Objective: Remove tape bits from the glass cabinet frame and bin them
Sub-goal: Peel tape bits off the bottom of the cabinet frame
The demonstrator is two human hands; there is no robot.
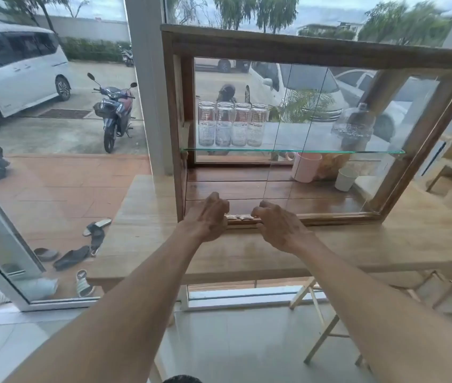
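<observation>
A wooden glass cabinet stands on a wooden counter by the window. Pale tape bits stick to the bottom front rail of its frame, near the left corner. My left hand rests on that rail just left of the tape, fingers curled down onto the wood. My right hand sits just right of the tape, fingers curled at the rail too. Whether either hand pinches a tape bit is hidden by the fingers. No bin is in view.
Inside the cabinet, several upturned glasses stand on a glass shelf, with a pink mug, a white cup and a glass dome. A folding wooden leg is under the counter. Sandals lie outside.
</observation>
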